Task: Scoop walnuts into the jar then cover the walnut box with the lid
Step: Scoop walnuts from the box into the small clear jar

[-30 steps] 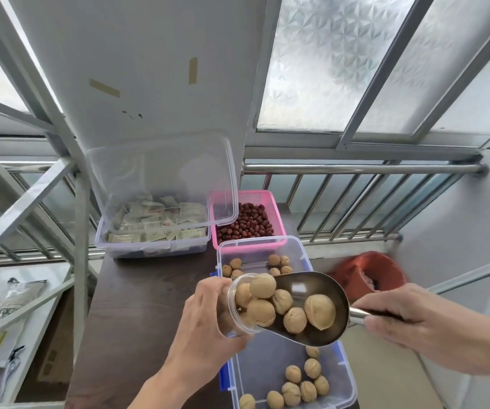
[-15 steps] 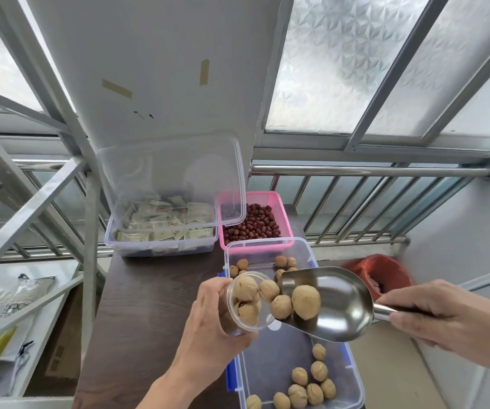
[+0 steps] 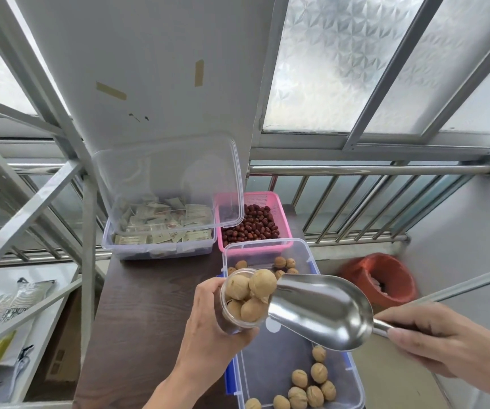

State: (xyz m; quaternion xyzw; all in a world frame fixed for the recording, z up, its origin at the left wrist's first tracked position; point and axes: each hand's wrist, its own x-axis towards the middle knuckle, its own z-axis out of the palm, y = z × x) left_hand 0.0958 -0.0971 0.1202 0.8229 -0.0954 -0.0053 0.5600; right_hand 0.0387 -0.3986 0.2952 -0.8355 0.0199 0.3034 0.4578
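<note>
Nearest to me, at about 5 o'clock, the right hand [image 3: 444,346] is wrapped around the handle of a metal scoop [image 3: 320,312]; the fingers are curled tight on it. The bowl of the scoop looks empty, and its tip touches the mouth of the jar [image 3: 245,301].

At about 7 o'clock the left hand [image 3: 211,329] grasps this clear jar from the side, with the thumb and fingers closed around its wall. The jar is tilted toward the scoop and held in the air above the walnut box [image 3: 299,388]. The walnuts [image 3: 251,290] fill it to the rim, and the top one stands higher than the edge.

Under both hands, the walnut box is open on the dark table [image 3: 137,320]. A few loose walnuts lie at its near end and some at the far end.

Farther, at 12 o'clock, a pink basket [image 3: 279,214] holds red dates. At 11 o'clock a clear box of sachets [image 3: 161,231] stands, and a transparent lid [image 3: 170,178] leans upright behind it. I think this lid is for the walnut box, but I cannot be sure.

The risk now: the jar is overfull and tilted. If the scoop pulls away fast or the jar is turned upright with a jerk, the top walnut can roll off, maybe past the box onto the floor.
</note>
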